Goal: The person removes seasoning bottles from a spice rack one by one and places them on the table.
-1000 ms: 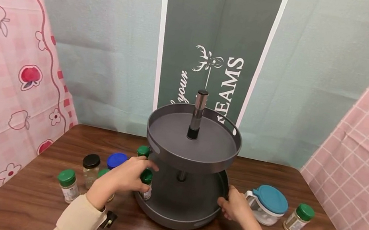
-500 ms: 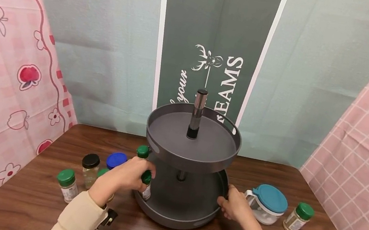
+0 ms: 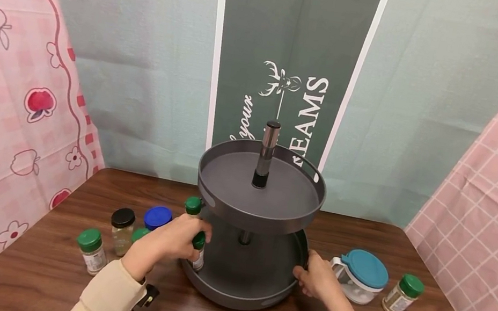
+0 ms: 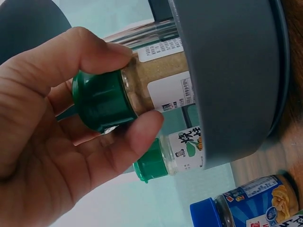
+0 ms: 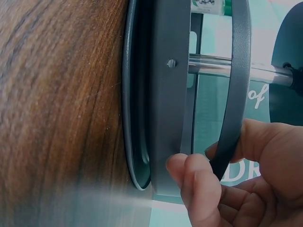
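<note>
My left hand (image 3: 176, 237) pinches a green-capped spice jar (image 4: 158, 78) between thumb and fingers, around its cap and shoulder. That jar stands upright at the left inside the lower tray (image 3: 245, 272) of a dark grey two-tier turntable rack. Behind it in the same tray is a second green-capped jar (image 4: 184, 149), apart from my fingers. On the opposite side, my right hand (image 3: 317, 278) grips the lower tray's rim at its handle slot (image 5: 239, 80), thumb on one side and fingers on the other. The upper tray (image 3: 230, 180) holds only the central metal post (image 3: 267, 150).
Left on the wooden table (image 3: 41, 264) are a green-capped jar (image 3: 92, 251), a black-lidded jar (image 3: 122, 230), a blue-lidded jar (image 4: 251, 201) and another green-capped jar (image 3: 140, 234). To the right stand a teal-lidded clear container (image 3: 362, 277) and a green-capped jar (image 3: 403, 296).
My left thumb and fingers, spread wider about the jar one second ago, have drawn in around it. The right hand stays on the rim, and the rack has not visibly moved.
</note>
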Motion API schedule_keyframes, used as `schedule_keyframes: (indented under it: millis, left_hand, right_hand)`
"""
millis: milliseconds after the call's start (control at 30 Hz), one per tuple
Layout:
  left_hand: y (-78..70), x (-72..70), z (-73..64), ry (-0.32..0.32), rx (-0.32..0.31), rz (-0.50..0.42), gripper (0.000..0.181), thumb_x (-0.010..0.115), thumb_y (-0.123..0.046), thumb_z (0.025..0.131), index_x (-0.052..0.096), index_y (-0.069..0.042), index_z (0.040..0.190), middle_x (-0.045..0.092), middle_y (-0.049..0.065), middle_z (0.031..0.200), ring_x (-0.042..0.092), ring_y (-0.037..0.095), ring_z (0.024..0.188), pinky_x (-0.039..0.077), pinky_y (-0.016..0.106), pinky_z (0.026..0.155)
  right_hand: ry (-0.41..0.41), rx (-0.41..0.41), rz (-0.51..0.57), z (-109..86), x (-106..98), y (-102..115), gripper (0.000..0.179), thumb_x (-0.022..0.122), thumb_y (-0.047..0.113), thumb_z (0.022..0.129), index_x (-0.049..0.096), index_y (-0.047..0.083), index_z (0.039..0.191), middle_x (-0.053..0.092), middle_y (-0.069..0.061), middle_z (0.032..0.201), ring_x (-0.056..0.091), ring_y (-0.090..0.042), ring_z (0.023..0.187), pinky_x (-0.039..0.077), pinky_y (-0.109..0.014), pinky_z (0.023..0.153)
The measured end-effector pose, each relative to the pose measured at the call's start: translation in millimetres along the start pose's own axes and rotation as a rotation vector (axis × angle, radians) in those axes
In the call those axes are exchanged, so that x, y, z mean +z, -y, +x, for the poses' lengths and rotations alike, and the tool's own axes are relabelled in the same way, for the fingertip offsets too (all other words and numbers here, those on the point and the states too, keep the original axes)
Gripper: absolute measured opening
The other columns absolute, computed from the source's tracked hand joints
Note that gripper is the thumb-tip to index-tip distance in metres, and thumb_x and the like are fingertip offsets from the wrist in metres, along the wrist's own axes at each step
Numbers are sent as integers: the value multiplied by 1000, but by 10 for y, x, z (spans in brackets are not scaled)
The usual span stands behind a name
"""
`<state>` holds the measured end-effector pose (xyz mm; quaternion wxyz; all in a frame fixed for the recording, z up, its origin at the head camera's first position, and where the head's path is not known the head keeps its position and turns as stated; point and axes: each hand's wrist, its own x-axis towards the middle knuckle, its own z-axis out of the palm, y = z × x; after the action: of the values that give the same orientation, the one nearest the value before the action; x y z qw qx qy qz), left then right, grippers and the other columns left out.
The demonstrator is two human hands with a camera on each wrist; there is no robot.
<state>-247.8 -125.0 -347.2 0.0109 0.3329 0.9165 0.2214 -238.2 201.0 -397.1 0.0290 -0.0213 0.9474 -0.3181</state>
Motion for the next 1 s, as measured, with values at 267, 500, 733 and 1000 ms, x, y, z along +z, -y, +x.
schedule_keyframes:
  millis: [267,500,733,1000]
  left_hand:
    - [-59,-56,6,27,-6,15,26,72,2,66,62,-10,87,49,-1,81,46,15,64,40,30,54]
    - [-145,-195,10,-10,22,47,24,73,-1,68,61,-11,87,50,-1,83,46,15,68,41,30,57]
    - [-229,-344,2,-43,58,68,22,73,-3,70,61,-9,88,53,0,82,47,16,71,41,28,57]
    - [-254,-362,-3,-38,47,70,23,74,-4,70,61,-9,88,54,0,84,48,16,72,42,29,58]
  right_hand:
    - [4,-7,9,15,13,1,61,59,7,83,31,-21,129,52,-5,55,51,-15,41,43,-29,42]
    - [-2,-19,1,19,22,-3,61,58,7,83,31,-21,129,52,-4,53,51,-15,41,42,-29,41]
    - [4,-4,-2,-2,11,-12,63,57,8,83,29,-21,131,53,-4,52,51,-15,41,42,-29,41]
    - [1,-9,-9,-2,8,-17,61,58,8,83,31,-21,129,52,-4,52,51,-15,41,42,-29,41]
